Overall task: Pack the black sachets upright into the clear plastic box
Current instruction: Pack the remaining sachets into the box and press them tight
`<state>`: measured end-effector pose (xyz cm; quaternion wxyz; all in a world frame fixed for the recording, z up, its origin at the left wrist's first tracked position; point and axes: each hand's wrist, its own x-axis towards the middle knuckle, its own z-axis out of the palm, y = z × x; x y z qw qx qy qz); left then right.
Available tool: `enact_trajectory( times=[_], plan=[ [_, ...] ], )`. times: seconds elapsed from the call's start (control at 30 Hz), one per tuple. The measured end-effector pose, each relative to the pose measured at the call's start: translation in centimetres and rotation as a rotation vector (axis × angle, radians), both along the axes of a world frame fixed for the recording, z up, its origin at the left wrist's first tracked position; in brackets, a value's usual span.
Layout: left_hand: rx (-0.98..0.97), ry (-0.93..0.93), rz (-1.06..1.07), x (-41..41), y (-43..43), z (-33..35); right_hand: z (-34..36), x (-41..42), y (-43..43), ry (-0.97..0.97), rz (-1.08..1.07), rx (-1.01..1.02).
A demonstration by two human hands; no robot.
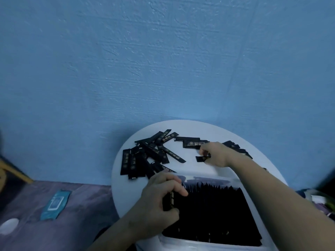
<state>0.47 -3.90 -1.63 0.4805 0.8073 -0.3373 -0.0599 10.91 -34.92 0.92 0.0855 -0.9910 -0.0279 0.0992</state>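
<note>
Black sachets (217, 211) nearest of all, stood on end in tight rows inside the clear plastic box (204, 178), dark top edges filling nearly the whole opening from wall to wall. At the box's left edge, left hand (159, 201), fingers and thumb curled round a small stack (171, 200) of sachets held upright, just over or against the packed rows; whether already seated among them, cannot tell. Little room visible for more beyond that left-hand gap. Farther out, past the box's far rim, right hand (215, 153) reaching across the round white table (190, 127), fingertips bent down and pinching the end of a single sachet (200, 159) lying flat on the tabletop, not yet lifted clear as far as can be judged. Just beyond those fingers, a couple of flat sachets (192, 143); some stray sachets (233, 146) partly hidden behind the right wrist. To the left on the same table, a loose pile (145, 156) of criss-crossed sachets, flat and overlapping, well apart from the packed rows. Judged from this: bulk of the packing done, box close to full, yet a fair scatter left to go in, namely the pile, the strays near the right hand, the stack in hand. Doubtful fit for all of it without pressing the rows tighter. Farthest back, plain blue wall (163, 60).
</note>
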Motion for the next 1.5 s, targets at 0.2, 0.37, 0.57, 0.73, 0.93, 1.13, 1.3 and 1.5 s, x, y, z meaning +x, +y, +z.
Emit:
enact_trajectory(
  times=[0.2,0.37,0.57,0.73,0.93,1.13,1.3,1.5],
  plan=[
    [0.005,0.024,-0.003,-0.2,-0.1,0.2,0.9,-0.8,0.0,-0.041,-0.014,-0.024],
    [0.004,0.041,0.007,-0.3,-0.1,0.5,5.5,-5.3,2.8,-0.413,-0.033,0.093],
    [0.021,0.073,0.012,-0.4,0.0,0.6,7.1,-13.6,8.4,-0.135,-0.111,0.578],
    [0.033,0.085,0.016,-0.7,0.1,0.8,3.6,-15.6,11.2,-0.039,-0.218,0.656],
    [0.061,0.059,-0.005,-0.8,0.2,1.1,2.7,-15.5,13.7,-0.148,-0.183,0.597],
    [0.037,0.021,-0.012,-0.7,0.5,1.1,1.9,-15.8,14.1,-0.210,-0.159,0.701],
    [0.027,0.049,-0.025,-0.6,0.5,1.1,1.6,-16.3,13.5,-0.136,-0.178,0.900],
    [0.125,0.028,-0.058,0.0,0.8,1.3,1.4,-15.7,12.8,-0.059,-0.154,0.892]
  ],
)
